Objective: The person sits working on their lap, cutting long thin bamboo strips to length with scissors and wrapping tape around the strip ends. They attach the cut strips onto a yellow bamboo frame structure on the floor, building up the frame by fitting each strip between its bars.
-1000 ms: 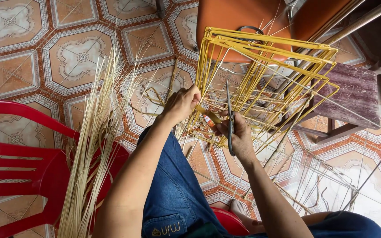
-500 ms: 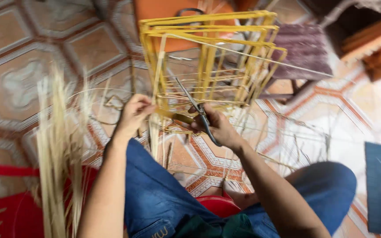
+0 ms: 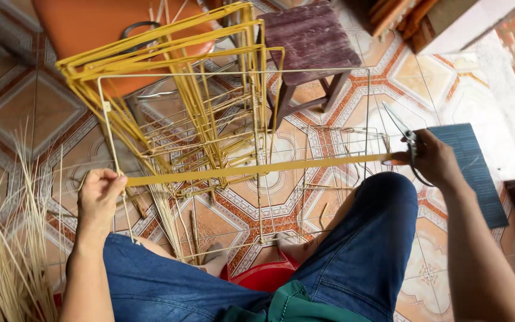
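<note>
My left hand (image 3: 99, 195) pinches one end of a long flat yellow strip (image 3: 257, 169) against the left upright of a bare wire frame (image 3: 368, 113). My right hand (image 3: 433, 158) holds the strip's other end stretched taut far to the right, and it also grips a pair of scissors (image 3: 402, 130) whose blades point up and left. The strip runs level across the wire frame between my knees. Behind it stands a stack of frames wrapped in yellow strip (image 3: 180, 77).
A bundle of pale reeds (image 3: 4, 250) stands at the left. A dark wooden stool (image 3: 314, 42) and an orange chair (image 3: 102, 30) are behind the frames. A blue mat (image 3: 475, 173) lies right on the patterned tile floor. A red plastic seat (image 3: 266, 275) shows under me.
My hands were close together at the yellow frames; now they are far apart, with the right hand drawn out to the right pulling the yellow strip taut. The view has shifted right.
</note>
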